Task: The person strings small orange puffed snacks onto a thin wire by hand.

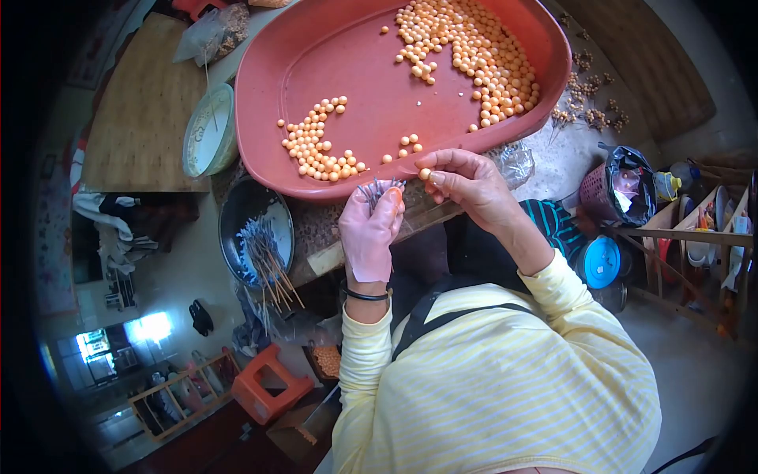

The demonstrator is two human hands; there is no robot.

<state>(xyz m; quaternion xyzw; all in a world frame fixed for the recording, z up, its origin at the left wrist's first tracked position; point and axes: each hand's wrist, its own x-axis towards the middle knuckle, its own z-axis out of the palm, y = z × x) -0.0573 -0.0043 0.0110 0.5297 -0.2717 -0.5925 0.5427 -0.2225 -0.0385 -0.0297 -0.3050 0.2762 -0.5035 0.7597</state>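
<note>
Hands meet at centre frame, just below the near rim of a red tray. The left hand is clenched around a bundle of thin sticks, tips pointing up towards the tray. The right hand pinches one orange ball between thumb and fingertips, just beside the stick tips. More balls lie heaped in the tray's upper right, with a smaller cluster at its left. A dark pan at left of centre holds loose sticks. A white bowl sits above it. No writing is legible.
</note>
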